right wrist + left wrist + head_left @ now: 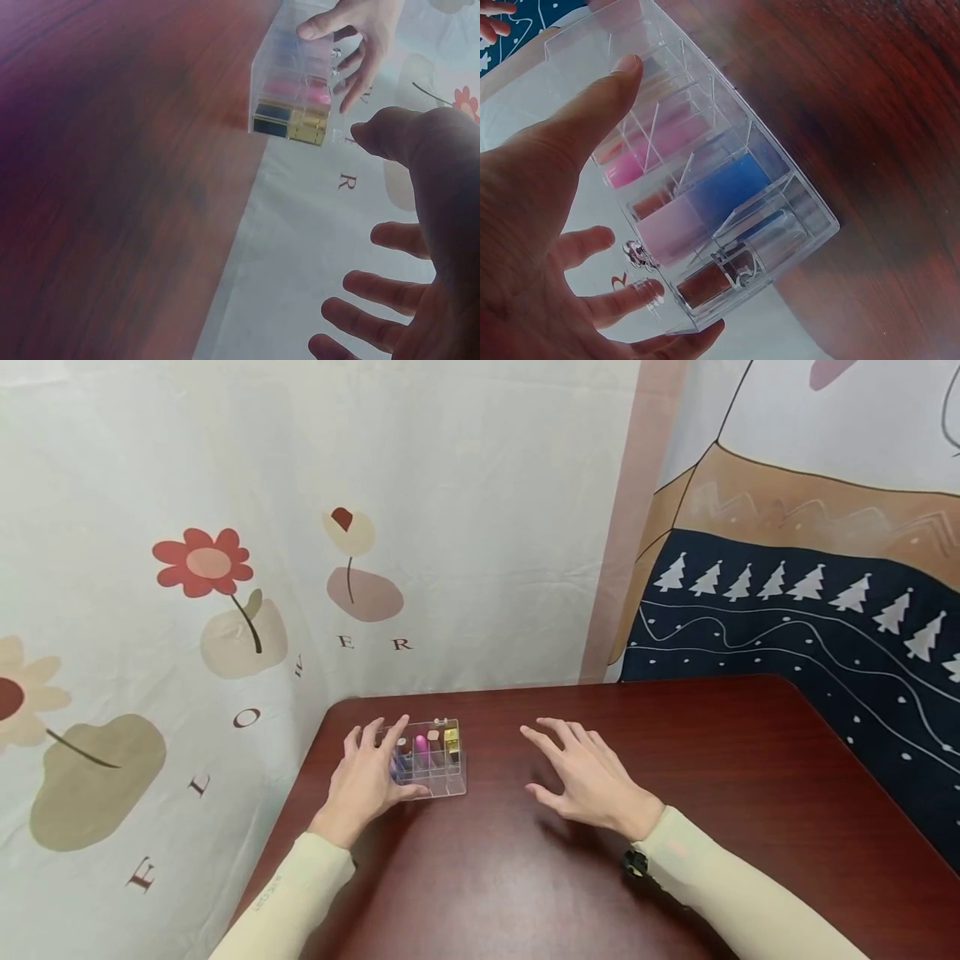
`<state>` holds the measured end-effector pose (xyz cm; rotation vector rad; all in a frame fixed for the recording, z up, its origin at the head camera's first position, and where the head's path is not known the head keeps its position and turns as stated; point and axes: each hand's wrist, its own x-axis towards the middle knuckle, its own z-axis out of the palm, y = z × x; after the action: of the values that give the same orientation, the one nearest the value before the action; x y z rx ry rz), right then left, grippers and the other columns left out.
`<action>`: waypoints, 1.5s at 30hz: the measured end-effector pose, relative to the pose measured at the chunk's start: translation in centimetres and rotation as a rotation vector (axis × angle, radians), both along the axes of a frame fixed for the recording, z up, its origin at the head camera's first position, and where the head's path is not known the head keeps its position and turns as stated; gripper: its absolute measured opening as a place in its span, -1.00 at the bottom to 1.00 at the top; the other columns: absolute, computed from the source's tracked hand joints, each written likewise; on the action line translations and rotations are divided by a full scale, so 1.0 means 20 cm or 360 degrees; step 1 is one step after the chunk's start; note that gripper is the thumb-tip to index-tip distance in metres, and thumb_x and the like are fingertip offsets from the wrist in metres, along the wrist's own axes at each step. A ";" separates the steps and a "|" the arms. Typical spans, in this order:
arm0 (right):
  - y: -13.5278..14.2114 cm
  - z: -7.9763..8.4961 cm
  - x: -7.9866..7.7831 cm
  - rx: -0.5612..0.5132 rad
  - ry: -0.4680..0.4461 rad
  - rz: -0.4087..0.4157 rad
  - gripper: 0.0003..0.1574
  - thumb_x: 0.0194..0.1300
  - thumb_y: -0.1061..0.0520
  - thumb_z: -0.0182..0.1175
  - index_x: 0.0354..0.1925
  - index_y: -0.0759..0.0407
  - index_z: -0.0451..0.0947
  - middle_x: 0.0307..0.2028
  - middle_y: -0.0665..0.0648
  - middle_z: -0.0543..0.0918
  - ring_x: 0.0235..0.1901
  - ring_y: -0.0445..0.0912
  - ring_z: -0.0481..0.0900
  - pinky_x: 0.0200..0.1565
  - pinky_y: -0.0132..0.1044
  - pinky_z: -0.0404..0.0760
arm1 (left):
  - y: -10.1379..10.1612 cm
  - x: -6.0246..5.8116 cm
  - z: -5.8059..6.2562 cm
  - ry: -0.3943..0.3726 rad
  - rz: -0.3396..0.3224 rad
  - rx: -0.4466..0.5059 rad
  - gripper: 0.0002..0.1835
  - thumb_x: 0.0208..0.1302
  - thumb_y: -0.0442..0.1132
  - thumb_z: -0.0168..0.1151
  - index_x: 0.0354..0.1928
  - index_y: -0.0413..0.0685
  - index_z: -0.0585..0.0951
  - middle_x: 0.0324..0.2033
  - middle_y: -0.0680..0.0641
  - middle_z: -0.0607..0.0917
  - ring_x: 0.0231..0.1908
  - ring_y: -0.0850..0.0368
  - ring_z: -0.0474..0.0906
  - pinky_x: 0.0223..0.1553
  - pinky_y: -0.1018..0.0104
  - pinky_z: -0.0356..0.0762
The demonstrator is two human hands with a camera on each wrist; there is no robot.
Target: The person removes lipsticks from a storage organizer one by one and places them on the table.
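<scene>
Spread, the left hand [366, 782] spans the left end of the box [444, 783] in the head view, the box at the far left of the table [712, 752]; the right hand [592, 783], fingers parted, is well apart from it. Left wrist view: thumb before the box, fingers behind — whether they touch, I cannot tell — and a pink-and-blue tube [701, 211] inside. Right wrist view: right fingers splayed, a gold tube [306, 129] at the box's near end.
</scene>
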<state>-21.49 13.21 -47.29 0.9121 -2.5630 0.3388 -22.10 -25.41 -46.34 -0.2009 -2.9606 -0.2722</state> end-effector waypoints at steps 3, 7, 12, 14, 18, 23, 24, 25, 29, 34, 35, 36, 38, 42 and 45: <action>-0.03 0.00 -0.01 0.0006 -0.0009 0.0015 0.08 0.44 -0.33 0.57 0.74 -0.04 0.47 0.59 0.24 0.58 0.43 0.25 0.69 0.29 0.22 0.78 | 0.00 0.00 -0.01 0.0007 -0.0006 -0.0011 0.43 -0.02 0.33 0.91 0.85 0.23 0.30 0.72 -0.41 0.37 0.65 -0.71 0.29 0.07 -0.42 0.92; -0.08 0.00 -0.02 -0.0001 -0.0034 0.0058 0.06 0.45 -0.31 0.56 0.74 -0.04 0.48 0.59 0.25 0.58 0.44 0.25 0.68 0.32 0.24 0.78 | 0.00 0.00 -0.02 0.0033 -0.0019 -0.0031 0.43 -0.03 0.34 0.91 0.85 0.24 0.31 0.70 -0.39 0.40 0.61 -0.69 0.33 0.04 -0.37 0.93; -0.14 -0.01 -0.03 0.0009 -0.0076 0.0103 0.06 0.49 -0.31 0.54 0.75 -0.06 0.45 0.61 0.23 0.56 0.45 0.23 0.67 0.33 0.23 0.80 | 0.03 0.00 -0.03 0.0052 -0.0028 -0.0052 0.43 -0.03 0.38 0.89 0.85 0.26 0.32 0.68 -0.38 0.43 0.58 -0.66 0.37 0.11 -0.38 0.92; -0.17 -0.01 -0.03 0.0019 -0.0088 0.0112 0.06 0.50 -0.32 0.53 0.76 -0.06 0.44 0.61 0.23 0.56 0.46 0.23 0.67 0.33 0.22 0.80 | 0.04 0.01 -0.03 0.0054 -0.0030 -0.0059 0.43 -0.04 0.39 0.89 0.85 0.26 0.32 0.67 -0.38 0.44 0.57 -0.65 0.39 0.11 -0.39 0.91; -0.21 -0.01 -0.05 0.0028 -0.0107 0.0128 0.07 0.50 -0.31 0.54 0.76 -0.05 0.43 0.62 0.23 0.55 0.47 0.23 0.66 0.34 0.22 0.81 | 0.06 0.02 -0.03 0.0065 -0.0037 -0.0068 0.44 -0.06 0.41 0.89 0.85 0.25 0.32 0.67 -0.36 0.45 0.54 -0.63 0.42 0.08 -0.35 0.93; -0.27 -0.01 -0.07 0.0027 -0.0148 0.0146 0.13 0.49 -0.31 0.57 0.78 0.01 0.40 0.65 0.24 0.52 0.49 0.25 0.65 0.35 0.25 0.81 | 0.09 0.02 -0.02 0.0081 -0.0059 -0.0063 0.46 -0.10 0.40 0.91 0.84 0.26 0.34 0.67 -0.33 0.47 0.53 -0.60 0.43 0.15 -0.39 0.90; -0.28 -0.01 -0.07 0.0031 -0.0158 0.0150 0.14 0.49 -0.31 0.57 0.79 0.02 0.39 0.66 0.25 0.51 0.49 0.25 0.65 0.36 0.25 0.81 | 0.10 0.03 -0.02 0.0084 -0.0066 -0.0065 0.46 -0.10 0.39 0.92 0.84 0.26 0.34 0.66 -0.33 0.47 0.52 -0.60 0.44 0.16 -0.39 0.89; -0.29 -0.01 -0.07 0.0033 -0.0168 0.0156 0.16 0.49 -0.32 0.57 0.79 0.04 0.37 0.67 0.25 0.49 0.50 0.25 0.64 0.37 0.26 0.80 | 0.10 0.03 -0.02 0.0092 -0.0073 -0.0066 0.45 -0.10 0.39 0.92 0.84 0.26 0.34 0.66 -0.33 0.48 0.51 -0.59 0.45 0.16 -0.39 0.89; -0.33 -0.02 -0.09 0.0070 -0.0166 0.0155 0.22 0.49 -0.37 0.55 0.82 0.09 0.32 0.70 0.27 0.46 0.50 0.24 0.64 0.37 0.23 0.81 | 0.13 0.03 -0.03 0.0126 -0.0100 -0.0079 0.43 -0.12 0.37 0.93 0.82 0.27 0.37 0.63 -0.32 0.51 0.47 -0.58 0.47 0.11 -0.36 0.91; -0.35 -0.03 -0.11 0.0098 -0.0157 0.0133 0.29 0.46 -0.41 0.57 0.81 0.14 0.31 0.68 0.29 0.47 0.47 0.26 0.66 0.36 0.23 0.81 | 0.17 0.04 -0.04 0.0135 -0.0131 -0.0087 0.41 -0.11 0.35 0.94 0.81 0.29 0.39 0.60 -0.32 0.53 0.45 -0.56 0.49 0.05 -0.28 0.94; -0.35 -0.03 -0.11 0.0108 -0.0168 0.0127 0.29 0.47 -0.41 0.57 0.81 0.15 0.30 0.68 0.29 0.47 0.48 0.27 0.65 0.37 0.23 0.80 | 0.18 0.04 -0.04 0.0132 -0.0137 -0.0090 0.42 -0.11 0.36 0.94 0.82 0.29 0.38 0.61 -0.32 0.53 0.44 -0.55 0.50 0.04 -0.27 0.94; -0.34 -0.03 -0.11 0.0114 -0.0177 0.0121 0.30 0.46 -0.41 0.58 0.81 0.15 0.30 0.68 0.29 0.47 0.47 0.27 0.66 0.37 0.23 0.80 | 0.19 0.04 -0.03 0.0129 -0.0140 -0.0093 0.42 -0.11 0.36 0.94 0.82 0.29 0.38 0.61 -0.31 0.53 0.44 -0.55 0.50 0.04 -0.26 0.95; -0.34 -0.03 -0.12 0.0129 -0.0189 0.0101 0.30 0.47 -0.42 0.57 0.82 0.15 0.30 0.68 0.29 0.48 0.46 0.27 0.67 0.37 0.23 0.80 | 0.20 0.04 -0.03 0.0133 -0.0146 -0.0098 0.43 -0.12 0.37 0.94 0.82 0.30 0.38 0.60 -0.31 0.53 0.43 -0.54 0.50 0.03 -0.24 0.95; -0.32 -0.02 -0.13 0.0130 -0.0184 0.0052 0.29 0.44 -0.41 0.60 0.81 0.13 0.33 0.64 0.26 0.52 0.39 0.26 0.72 0.34 0.20 0.82 | 0.24 0.03 -0.02 0.0142 -0.0157 -0.0102 0.43 -0.11 0.38 0.93 0.82 0.30 0.38 0.59 -0.31 0.54 0.43 -0.53 0.50 0.03 -0.22 0.96; -0.31 -0.02 -0.13 0.0115 -0.0171 0.0027 0.29 0.42 -0.39 0.63 0.80 0.13 0.35 0.62 0.24 0.54 0.33 0.24 0.74 0.27 0.18 0.84 | 0.26 0.03 -0.01 0.0128 -0.0154 -0.0103 0.42 -0.10 0.38 0.93 0.83 0.32 0.37 0.59 -0.30 0.55 0.43 -0.52 0.50 0.03 -0.21 0.96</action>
<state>-24.08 7.09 -47.73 0.9665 -2.6823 0.3095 -21.50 -20.19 -46.62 -0.3556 -2.8862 -0.1758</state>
